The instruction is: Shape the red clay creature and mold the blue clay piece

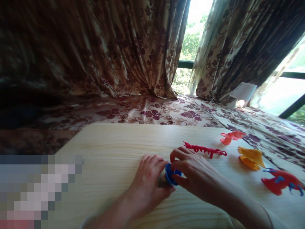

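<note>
Near the front middle of the table, a small tub with a blue, round open-looking end [169, 175] lies between my hands. My left hand [149, 178] is closed around the tub's pale body from the left, thumb along the near side. From the right, my right hand [188, 165] has its fingers and thumb bent onto the blue end, partly inside its rim. Whether the blue is a lid or soft stuff inside is hard to make out. Just beyond my right hand lies a long, thin red clay-like figure [205, 150] with small prongs.
Along the table's right edge stand a coral-pink shaped piece [232, 136], a yellow one [251, 157] and a red one with blue parts [282, 181]. Behind the wooden table [114, 140] is a flower-patterned cloth [152, 111]. A white lamp [243, 91] stands by the window.
</note>
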Action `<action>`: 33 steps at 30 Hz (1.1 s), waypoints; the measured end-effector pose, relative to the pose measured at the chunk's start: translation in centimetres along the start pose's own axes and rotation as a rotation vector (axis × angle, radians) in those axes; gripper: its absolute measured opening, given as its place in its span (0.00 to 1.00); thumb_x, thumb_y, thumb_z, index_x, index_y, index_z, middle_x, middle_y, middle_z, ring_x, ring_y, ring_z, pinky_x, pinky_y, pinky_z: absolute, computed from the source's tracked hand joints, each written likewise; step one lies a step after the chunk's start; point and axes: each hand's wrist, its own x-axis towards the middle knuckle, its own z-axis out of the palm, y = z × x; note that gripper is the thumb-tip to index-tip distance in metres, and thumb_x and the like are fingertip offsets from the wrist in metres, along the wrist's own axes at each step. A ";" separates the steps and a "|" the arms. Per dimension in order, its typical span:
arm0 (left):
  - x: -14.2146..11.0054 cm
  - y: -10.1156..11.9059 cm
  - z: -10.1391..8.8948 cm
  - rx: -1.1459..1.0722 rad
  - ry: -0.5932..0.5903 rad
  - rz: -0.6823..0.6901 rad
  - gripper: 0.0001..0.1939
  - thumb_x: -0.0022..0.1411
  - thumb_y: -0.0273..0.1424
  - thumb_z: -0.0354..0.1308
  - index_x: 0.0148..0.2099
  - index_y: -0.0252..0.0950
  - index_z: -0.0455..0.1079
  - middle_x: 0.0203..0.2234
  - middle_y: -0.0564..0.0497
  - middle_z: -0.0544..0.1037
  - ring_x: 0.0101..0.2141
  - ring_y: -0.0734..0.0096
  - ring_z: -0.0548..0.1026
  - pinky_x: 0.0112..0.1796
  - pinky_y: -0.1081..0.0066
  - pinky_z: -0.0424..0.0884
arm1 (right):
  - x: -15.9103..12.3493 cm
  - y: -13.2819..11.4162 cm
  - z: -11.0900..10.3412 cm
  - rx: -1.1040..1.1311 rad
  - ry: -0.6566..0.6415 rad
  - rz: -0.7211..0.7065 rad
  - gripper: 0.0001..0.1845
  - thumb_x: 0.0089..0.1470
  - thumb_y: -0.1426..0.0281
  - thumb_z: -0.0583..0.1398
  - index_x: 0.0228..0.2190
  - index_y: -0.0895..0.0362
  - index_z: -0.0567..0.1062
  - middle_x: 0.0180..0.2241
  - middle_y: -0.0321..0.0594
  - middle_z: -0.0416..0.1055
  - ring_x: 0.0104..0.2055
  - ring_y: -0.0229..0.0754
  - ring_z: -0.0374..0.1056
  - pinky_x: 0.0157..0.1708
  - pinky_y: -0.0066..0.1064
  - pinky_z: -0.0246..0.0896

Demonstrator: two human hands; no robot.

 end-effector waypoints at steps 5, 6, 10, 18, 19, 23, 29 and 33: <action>0.2 0.4 0.4 0.039 0.055 -0.020 0.09 0.47 0.29 0.63 0.34 0.39 0.72 0.35 0.49 0.74 0.39 0.61 0.70 0.49 0.57 0.61 | 0.2 -0.2 0.2 -0.010 0.003 -0.045 0.06 0.53 0.76 0.61 0.25 0.58 0.75 0.34 0.40 0.70 0.37 0.40 0.62 0.31 0.29 0.53; 0.2 0.5 0.6 0.046 0.082 -0.024 0.09 0.46 0.28 0.63 0.34 0.38 0.72 0.33 0.49 0.74 0.38 0.61 0.70 0.48 0.57 0.62 | 0.2 -0.3 0.1 -0.019 -0.008 -0.064 0.06 0.53 0.76 0.61 0.24 0.58 0.75 0.34 0.40 0.70 0.37 0.40 0.62 0.31 0.29 0.53; 0.2 0.6 1.3 0.072 0.133 -0.028 0.10 0.44 0.28 0.63 0.33 0.37 0.70 0.32 0.49 0.75 0.37 0.60 0.70 0.46 0.56 0.63 | 0.0 -0.3 -0.2 -0.002 -0.017 -0.094 0.06 0.53 0.76 0.62 0.25 0.57 0.76 0.35 0.39 0.71 0.39 0.41 0.62 0.33 0.29 0.55; -0.3 0.6 0.8 0.047 0.047 -0.051 0.15 0.43 0.32 0.66 0.36 0.37 0.70 0.36 0.49 0.74 0.42 0.58 0.69 0.53 0.52 0.56 | -0.8 0.3 -0.1 0.072 0.049 -0.034 0.07 0.50 0.76 0.63 0.29 0.51 0.78 0.39 0.36 0.69 0.40 0.42 0.64 0.34 0.30 0.55; -0.3 0.6 0.5 0.020 0.006 -0.052 0.19 0.42 0.32 0.67 0.39 0.37 0.70 0.39 0.49 0.73 0.43 0.58 0.69 0.55 0.51 0.53 | -0.8 0.2 0.0 0.072 0.045 -0.036 0.08 0.50 0.77 0.63 0.29 0.51 0.78 0.40 0.36 0.69 0.41 0.42 0.64 0.34 0.30 0.55; -0.2 0.5 -0.5 -0.071 -0.125 -0.017 0.19 0.46 0.25 0.62 0.43 0.44 0.70 0.43 0.53 0.73 0.48 0.62 0.68 0.60 0.53 0.43 | -0.8 0.1 0.2 0.080 0.053 -0.049 0.09 0.49 0.78 0.63 0.29 0.51 0.78 0.41 0.36 0.69 0.42 0.42 0.64 0.36 0.30 0.56; -0.2 0.7 0.4 -0.050 0.010 -0.077 0.13 0.46 0.28 0.62 0.37 0.41 0.68 0.36 0.52 0.75 0.42 0.61 0.71 0.57 0.52 0.50 | -1.0 0.1 -0.3 0.054 0.073 -0.026 0.04 0.51 0.72 0.64 0.29 0.50 0.79 0.41 0.36 0.69 0.42 0.43 0.64 0.35 0.31 0.56; -0.2 0.8 1.2 0.016 0.049 -0.069 0.10 0.47 0.31 0.60 0.34 0.40 0.66 0.33 0.50 0.74 0.39 0.59 0.72 0.55 0.52 0.53 | -0.9 0.1 -0.1 0.051 0.044 -0.020 0.03 0.49 0.72 0.65 0.27 0.51 0.79 0.38 0.36 0.70 0.41 0.43 0.64 0.34 0.31 0.55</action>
